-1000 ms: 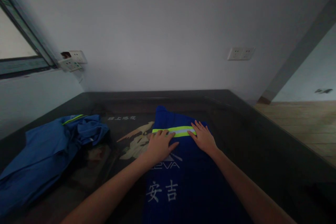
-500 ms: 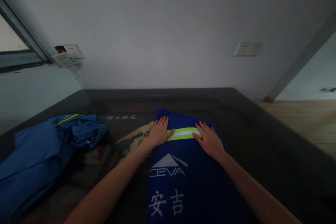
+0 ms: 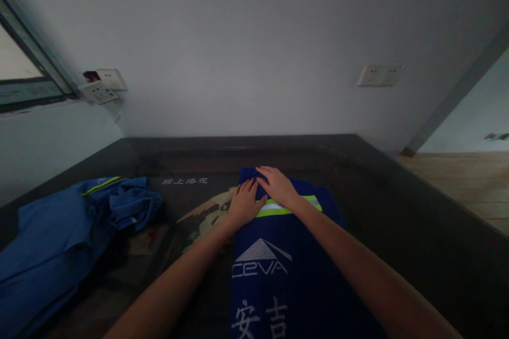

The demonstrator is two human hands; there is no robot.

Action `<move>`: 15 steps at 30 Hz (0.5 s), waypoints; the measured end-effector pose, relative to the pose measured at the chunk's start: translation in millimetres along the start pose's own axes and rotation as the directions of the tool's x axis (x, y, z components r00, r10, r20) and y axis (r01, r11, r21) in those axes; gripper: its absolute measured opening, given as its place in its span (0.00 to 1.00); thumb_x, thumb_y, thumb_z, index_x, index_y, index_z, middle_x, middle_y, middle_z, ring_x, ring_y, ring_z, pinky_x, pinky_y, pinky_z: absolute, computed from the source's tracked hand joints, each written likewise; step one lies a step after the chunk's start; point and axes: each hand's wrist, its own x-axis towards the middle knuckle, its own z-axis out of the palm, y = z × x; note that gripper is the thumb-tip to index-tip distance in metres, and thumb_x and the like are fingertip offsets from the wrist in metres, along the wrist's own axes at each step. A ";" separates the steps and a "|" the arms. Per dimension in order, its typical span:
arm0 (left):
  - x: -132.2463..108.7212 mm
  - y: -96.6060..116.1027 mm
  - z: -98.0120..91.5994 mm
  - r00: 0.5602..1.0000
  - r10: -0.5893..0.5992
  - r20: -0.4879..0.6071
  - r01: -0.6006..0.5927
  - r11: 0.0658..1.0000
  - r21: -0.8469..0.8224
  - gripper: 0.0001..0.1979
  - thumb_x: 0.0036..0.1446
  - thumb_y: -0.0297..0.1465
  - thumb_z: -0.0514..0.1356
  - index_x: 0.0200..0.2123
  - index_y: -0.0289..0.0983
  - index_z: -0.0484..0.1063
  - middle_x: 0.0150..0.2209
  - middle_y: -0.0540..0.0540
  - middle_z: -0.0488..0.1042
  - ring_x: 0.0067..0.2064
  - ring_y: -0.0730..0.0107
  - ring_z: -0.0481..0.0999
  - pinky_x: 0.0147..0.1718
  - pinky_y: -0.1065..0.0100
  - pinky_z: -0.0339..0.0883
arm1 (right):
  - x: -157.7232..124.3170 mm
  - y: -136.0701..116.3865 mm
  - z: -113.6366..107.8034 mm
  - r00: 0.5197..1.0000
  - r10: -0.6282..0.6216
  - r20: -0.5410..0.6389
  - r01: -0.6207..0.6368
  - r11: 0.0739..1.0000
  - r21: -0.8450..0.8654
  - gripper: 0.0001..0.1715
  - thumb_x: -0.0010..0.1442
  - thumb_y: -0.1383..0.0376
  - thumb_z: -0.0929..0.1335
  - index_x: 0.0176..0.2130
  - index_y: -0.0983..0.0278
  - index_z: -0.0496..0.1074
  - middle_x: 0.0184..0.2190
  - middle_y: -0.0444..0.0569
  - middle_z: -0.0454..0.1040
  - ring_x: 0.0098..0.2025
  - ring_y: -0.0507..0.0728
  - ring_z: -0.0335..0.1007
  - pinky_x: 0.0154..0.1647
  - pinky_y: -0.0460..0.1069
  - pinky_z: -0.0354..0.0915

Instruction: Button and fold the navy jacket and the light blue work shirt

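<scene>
A dark blue garment [image 3: 278, 275] with a yellow and silver reflective stripe, a white CEVA logo and white characters lies folded lengthwise on the dark table [image 3: 397, 212]. My left hand [image 3: 244, 202] lies flat with fingers stretched out on the garment's far left part, next to the stripe. My right hand [image 3: 278, 186] reaches across to the far left corner of the garment, fingers stretched out over the cloth, just above my left hand's fingertips.
A crumpled lighter blue garment [image 3: 67, 228] lies on the table's left side. The tabletop carries a pale bird picture [image 3: 207, 214] and white characters. Wall sockets [image 3: 379, 75] are on the far wall, more sockets [image 3: 101, 87] near the window at left. A wooden floor shows at right.
My right hand has moved left from the stripe's right end to the garment's far left corner. My left hand has stayed near the left edge. The view has shifted slightly.
</scene>
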 end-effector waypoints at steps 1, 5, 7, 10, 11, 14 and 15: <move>1.8 -2.1 0.5 1.000 -0.001 -0.020 0.000 0.999 -0.032 0.25 0.61 0.38 0.52 0.58 0.32 0.62 0.60 0.37 0.64 0.61 0.55 0.62 0.59 0.55 0.54 | 8.9 0.5 8.5 1.000 -0.007 0.020 0.007 1.000 -0.004 0.24 0.66 0.63 0.58 0.58 0.66 0.66 0.58 0.56 0.66 0.60 0.59 0.60 0.59 0.55 0.58; 11.7 -17.4 -0.2 0.991 -0.063 -0.115 0.043 0.985 -0.170 0.16 0.59 0.28 0.51 0.49 0.35 0.71 0.51 0.40 0.71 0.53 0.61 0.69 0.55 0.61 0.60 | 16.5 13.8 38.7 0.999 -0.013 0.050 0.016 0.999 -0.051 0.23 0.67 0.64 0.57 0.56 0.67 0.68 0.59 0.56 0.65 0.59 0.59 0.63 0.59 0.55 0.58; 17.6 -26.0 -4.4 0.977 -0.135 -0.167 0.103 0.977 -0.188 0.16 0.57 0.26 0.52 0.48 0.35 0.70 0.49 0.40 0.71 0.52 0.61 0.69 0.53 0.61 0.62 | 13.1 20.0 46.3 0.999 -0.017 0.035 0.019 0.999 -0.051 0.23 0.67 0.64 0.57 0.56 0.66 0.69 0.58 0.55 0.66 0.58 0.59 0.64 0.58 0.54 0.59; 29.3 -33.6 -12.9 0.934 -0.289 -0.212 0.268 0.955 -0.123 0.18 0.58 0.31 0.52 0.52 0.36 0.66 0.52 0.37 0.68 0.54 0.53 0.66 0.51 0.54 0.62 | 11.3 22.8 48.3 1.000 -0.004 0.027 0.005 0.999 -0.036 0.22 0.66 0.64 0.58 0.54 0.64 0.71 0.57 0.54 0.68 0.58 0.60 0.64 0.58 0.56 0.59; 34.3 -34.2 -15.0 0.920 -0.339 -0.197 0.326 0.941 -0.096 0.19 0.59 0.34 0.52 0.52 0.36 0.66 0.53 0.36 0.67 0.55 0.50 0.65 0.51 0.51 0.61 | 11.7 22.5 47.6 1.000 0.003 0.025 -0.002 0.999 -0.032 0.21 0.65 0.64 0.59 0.53 0.64 0.71 0.57 0.53 0.68 0.57 0.60 0.64 0.58 0.56 0.59; 51.8 -32.1 -16.1 0.886 -0.454 -0.090 0.440 0.886 -0.146 0.21 0.58 0.42 0.53 0.47 0.33 0.69 0.54 0.30 0.66 0.58 0.41 0.62 0.52 0.44 0.56 | 12.8 20.6 45.3 1.000 0.003 0.009 -0.003 1.000 -0.017 0.21 0.65 0.65 0.59 0.53 0.63 0.72 0.57 0.53 0.68 0.57 0.61 0.64 0.58 0.57 0.59; 57.7 -31.0 -15.2 0.881 -0.472 -0.045 0.453 0.866 -0.210 0.20 0.57 0.42 0.55 0.45 0.32 0.69 0.53 0.29 0.67 0.57 0.40 0.62 0.52 0.44 0.55 | 12.5 20.2 44.8 1.000 0.000 0.003 0.000 1.000 -0.010 0.21 0.64 0.65 0.59 0.53 0.64 0.72 0.57 0.53 0.68 0.57 0.61 0.64 0.58 0.57 0.59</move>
